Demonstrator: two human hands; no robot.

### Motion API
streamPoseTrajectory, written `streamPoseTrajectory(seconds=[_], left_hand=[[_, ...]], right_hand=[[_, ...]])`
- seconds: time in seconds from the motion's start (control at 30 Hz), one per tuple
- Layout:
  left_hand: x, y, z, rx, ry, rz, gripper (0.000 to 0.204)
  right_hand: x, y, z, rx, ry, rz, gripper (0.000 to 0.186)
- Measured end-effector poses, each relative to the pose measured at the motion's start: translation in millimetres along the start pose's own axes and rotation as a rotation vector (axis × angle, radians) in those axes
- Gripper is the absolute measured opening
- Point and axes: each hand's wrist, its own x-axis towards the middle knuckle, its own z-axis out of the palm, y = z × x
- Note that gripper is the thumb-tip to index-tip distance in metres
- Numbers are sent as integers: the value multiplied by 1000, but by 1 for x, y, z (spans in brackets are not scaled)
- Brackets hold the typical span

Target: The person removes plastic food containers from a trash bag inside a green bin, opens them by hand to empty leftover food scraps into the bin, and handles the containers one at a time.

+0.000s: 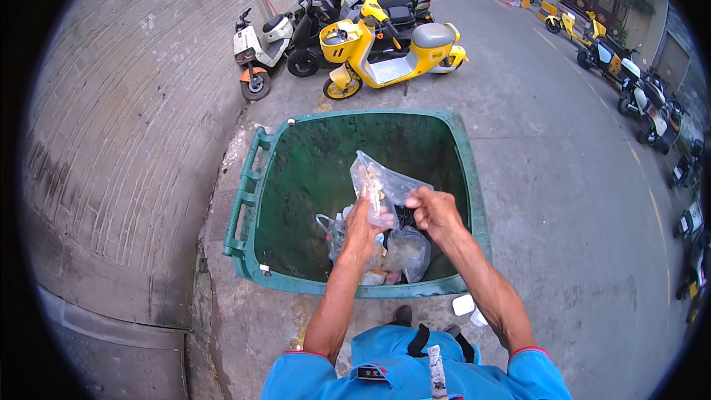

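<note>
A clear plastic bag with pale scraps inside hangs between my two hands, over the open mouth of a green wheeled bin. My left hand grips the bag's left side, with the thumb laid along it and the fingers partly behind the plastic. My right hand is closed in a pinch on the bag's right edge, pulling it taut. Below them, at the bottom of the bin, lie more knotted plastic bags, among them a clear bag of mixed waste. The bin's inner walls are stained dark.
A yellow scooter stands beyond the bin, with more scooters behind it. A brick wall rises on the left. White containers lie on the ground by my feet. Other scooters line the road's right side.
</note>
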Motion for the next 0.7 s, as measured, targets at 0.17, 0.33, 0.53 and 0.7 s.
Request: streamPoseTrajectory(seconds=[0.17, 0.33, 0.53, 0.7], left_hand=[[-1, -2, -30, -52, 57, -85, 51], [1, 13, -23, 493, 10, 82, 66], [2, 15, -56, 1639, 69, 326, 80], [-1, 15, -62, 1723, -36, 328, 79]], right_hand=[[10, -39, -18, -147, -35, -91, 18], [17, -30, -32, -216, -20, -107, 21], [12, -30, -44, -358, 39, -203, 21], [2, -39, -55, -447, 84, -224, 21]])
